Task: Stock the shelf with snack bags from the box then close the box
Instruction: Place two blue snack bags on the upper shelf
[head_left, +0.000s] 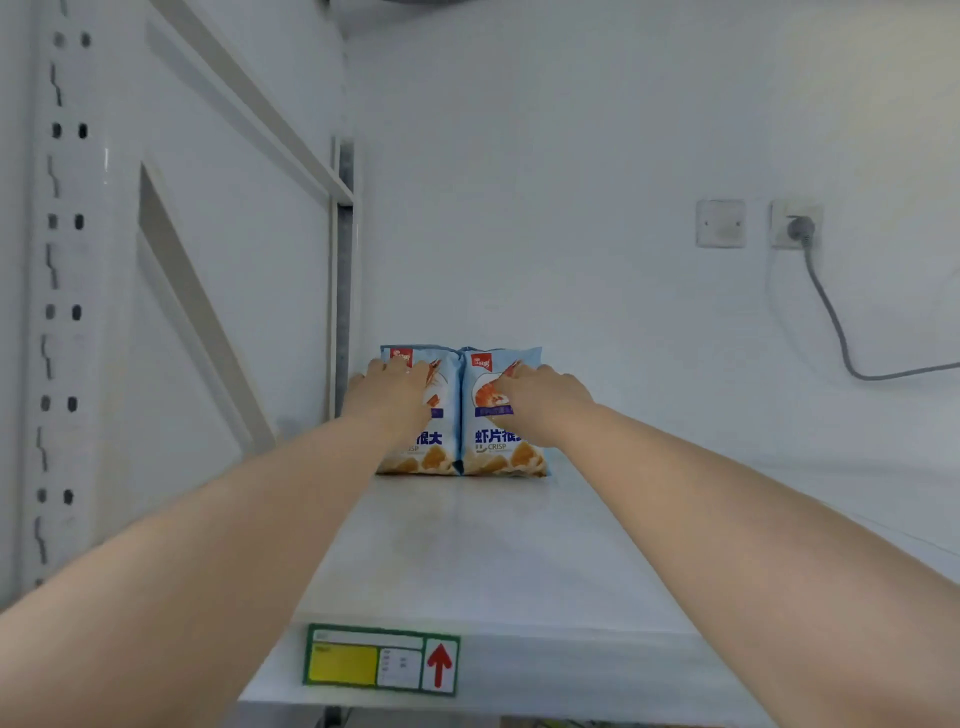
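White wall fills the back of this corner, and a pale shelf board (519, 561) runs away from the viewer toward it. At the far end of the board, close to the wall and near the left corner post, two light blue snack bags stand upright side by side, their inner edges touching. Both show a prawn picture, dark blue characters and golden crisps along the bottom. The left snack bag (445, 452) is half covered by the left hand (387, 395), which lies spread against its front with the fingers stretched up toward the top seam, pressing rather than gripping. The right hand (545, 400) is on the front of the right snack bag (493, 449), its fingers bent so that the tips meet the prawn picture; whether they pinch the foil or only push on it I cannot tell. Both bare forearms reach in over the board from the near edge.

On the board's front lip sits a green-framed shelf label (382, 660) with a yellow field and a red arrow pointing up. To the left rises a white slotted upright (62, 312) with a slanting brace (208, 338) behind it. On the wall to the right are a blank cover plate (720, 222) and, just beside it, a socket (795, 226) with a plug in it, its grey cable (831, 322) hanging down and curving off to the right
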